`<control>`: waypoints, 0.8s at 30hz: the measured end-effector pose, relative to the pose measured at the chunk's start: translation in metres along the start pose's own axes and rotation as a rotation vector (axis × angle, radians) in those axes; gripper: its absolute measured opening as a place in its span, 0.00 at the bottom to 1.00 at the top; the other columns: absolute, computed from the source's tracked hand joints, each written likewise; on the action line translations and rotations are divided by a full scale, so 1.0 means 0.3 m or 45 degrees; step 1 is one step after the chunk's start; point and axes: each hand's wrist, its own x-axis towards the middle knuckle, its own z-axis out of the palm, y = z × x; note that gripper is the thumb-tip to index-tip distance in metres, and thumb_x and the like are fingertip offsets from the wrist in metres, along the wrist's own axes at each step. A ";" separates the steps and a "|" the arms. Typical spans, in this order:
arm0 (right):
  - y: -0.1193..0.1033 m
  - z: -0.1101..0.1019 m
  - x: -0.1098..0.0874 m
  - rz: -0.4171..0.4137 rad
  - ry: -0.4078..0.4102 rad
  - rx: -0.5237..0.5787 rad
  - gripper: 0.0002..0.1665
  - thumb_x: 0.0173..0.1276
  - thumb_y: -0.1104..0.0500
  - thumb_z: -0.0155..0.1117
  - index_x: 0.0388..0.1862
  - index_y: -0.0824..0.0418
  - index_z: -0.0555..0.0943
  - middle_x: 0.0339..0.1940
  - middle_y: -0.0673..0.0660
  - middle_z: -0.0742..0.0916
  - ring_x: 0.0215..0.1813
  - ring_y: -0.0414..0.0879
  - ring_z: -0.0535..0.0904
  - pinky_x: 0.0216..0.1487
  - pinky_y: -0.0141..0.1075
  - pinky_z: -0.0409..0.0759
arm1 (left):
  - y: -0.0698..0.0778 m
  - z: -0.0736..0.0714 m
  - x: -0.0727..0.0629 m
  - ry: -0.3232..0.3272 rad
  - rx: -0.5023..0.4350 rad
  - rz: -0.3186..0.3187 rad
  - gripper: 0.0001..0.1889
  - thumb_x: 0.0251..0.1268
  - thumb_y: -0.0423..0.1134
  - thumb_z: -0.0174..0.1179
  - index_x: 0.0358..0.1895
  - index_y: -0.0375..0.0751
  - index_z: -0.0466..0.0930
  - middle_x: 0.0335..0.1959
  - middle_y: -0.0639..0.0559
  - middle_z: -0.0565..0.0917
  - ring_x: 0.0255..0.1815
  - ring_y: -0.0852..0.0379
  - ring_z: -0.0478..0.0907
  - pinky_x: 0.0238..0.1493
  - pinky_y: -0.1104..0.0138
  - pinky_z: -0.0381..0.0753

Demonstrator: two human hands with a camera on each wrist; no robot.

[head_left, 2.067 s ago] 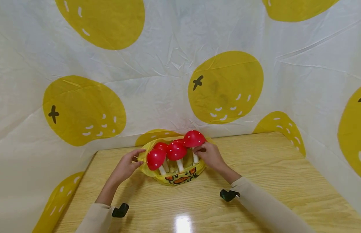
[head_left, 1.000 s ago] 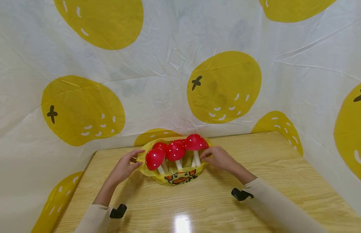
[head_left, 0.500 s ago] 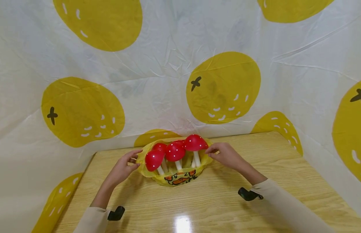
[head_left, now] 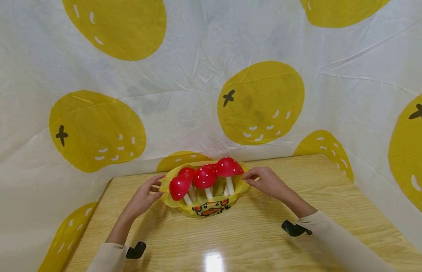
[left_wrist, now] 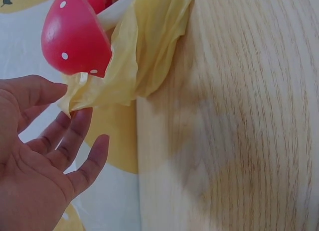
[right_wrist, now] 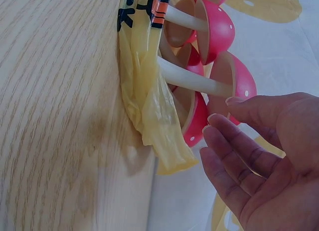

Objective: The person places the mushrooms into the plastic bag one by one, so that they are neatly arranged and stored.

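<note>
Several toy mushrooms with red, white-dotted caps and white stems stand in a yellow plastic bag point(head_left: 211, 211) with a cartoon duck print. My left hand point(head_left: 144, 196) is at the bag's left rim; in the left wrist view, thumb and fingers pinch the bag's edge point(left_wrist: 102, 89) beside a mushroom cap point(left_wrist: 75, 37). My right hand point(head_left: 266, 183) is just right of the rightmost mushroom point(head_left: 228, 167). In the right wrist view its fingers point(right_wrist: 241, 146) are loosely bent around nothing, close by that mushroom's cap point(right_wrist: 244, 86). The bag's front hides the stems' lower ends.
The bag sits near the back of a wooden table point(head_left: 251, 234). Behind and along both sides hangs a white cloth point(head_left: 183, 124) printed with large yellow fruits. A black wrist mount point(head_left: 136, 250) is on each forearm.
My right hand has let go of the rightmost mushroom and moved off to the right. That mushroom now stands slightly lower in the bag. The left hand has barely moved.
</note>
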 end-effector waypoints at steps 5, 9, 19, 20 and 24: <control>0.002 -0.001 0.000 0.018 -0.002 -0.006 0.07 0.68 0.68 0.67 0.42 0.62 0.89 0.40 0.57 0.90 0.40 0.45 0.84 0.39 0.34 0.82 | -0.005 0.003 -0.004 0.003 -0.004 -0.001 0.32 0.70 0.26 0.60 0.76 0.43 0.65 0.61 0.33 0.74 0.54 0.41 0.79 0.46 0.60 0.85; -0.001 -0.003 -0.001 0.028 -0.005 -0.006 0.07 0.68 0.68 0.67 0.43 0.62 0.89 0.40 0.57 0.90 0.40 0.46 0.84 0.39 0.34 0.82 | -0.007 0.005 -0.007 -0.001 -0.014 0.009 0.32 0.70 0.26 0.60 0.76 0.42 0.64 0.62 0.32 0.73 0.54 0.41 0.78 0.45 0.61 0.84; 0.001 -0.001 0.000 0.029 -0.002 -0.011 0.07 0.68 0.68 0.67 0.43 0.63 0.89 0.40 0.56 0.90 0.40 0.46 0.83 0.39 0.35 0.82 | -0.003 0.024 0.016 0.013 0.059 0.042 0.34 0.68 0.26 0.62 0.76 0.43 0.65 0.56 0.35 0.81 0.49 0.44 0.77 0.47 0.60 0.81; 0.001 0.000 0.001 0.029 -0.002 -0.011 0.07 0.68 0.68 0.67 0.43 0.63 0.89 0.40 0.55 0.90 0.40 0.46 0.83 0.39 0.34 0.82 | -0.002 0.027 0.019 0.007 0.062 0.050 0.34 0.68 0.25 0.62 0.76 0.43 0.65 0.56 0.35 0.81 0.49 0.44 0.77 0.47 0.61 0.81; 0.003 0.003 0.003 0.021 -0.004 -0.005 0.07 0.68 0.68 0.67 0.43 0.64 0.89 0.40 0.57 0.90 0.40 0.46 0.84 0.40 0.34 0.82 | 0.007 0.032 0.026 0.000 0.047 0.073 0.34 0.67 0.24 0.62 0.76 0.44 0.65 0.54 0.36 0.82 0.49 0.44 0.77 0.46 0.63 0.81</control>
